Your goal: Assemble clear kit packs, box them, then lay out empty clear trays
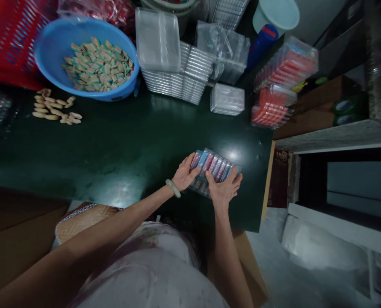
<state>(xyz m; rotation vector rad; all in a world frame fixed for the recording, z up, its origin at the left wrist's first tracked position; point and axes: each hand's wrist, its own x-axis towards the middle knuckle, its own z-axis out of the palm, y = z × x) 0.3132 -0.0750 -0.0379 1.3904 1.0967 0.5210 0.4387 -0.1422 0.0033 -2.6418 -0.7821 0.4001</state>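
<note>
A row of small transparent plastic boxes (pixel 213 164) with red and blue contents stands packed together on the dark green tabletop, near its right end. My left hand (pixel 185 173), with a pale bangle (pixel 173 188) at the wrist, grips the left end of the row, its thumb lying along the near side. Round the right end curls my right hand (pixel 224 188), thumb on the near side and fingers over the far right edge. What exactly lies inside the boxes is too small to make out.
A blue basin (pixel 42 57) of small striped pieces stands at the back left, with peanuts (pixel 54 107) before it. Transparent plastic boxes (pixel 169 83) are stacked at the back. Red-filled boxes (pixel 270 107) stand back right. The green table (pixel 129 141) ends at the right.
</note>
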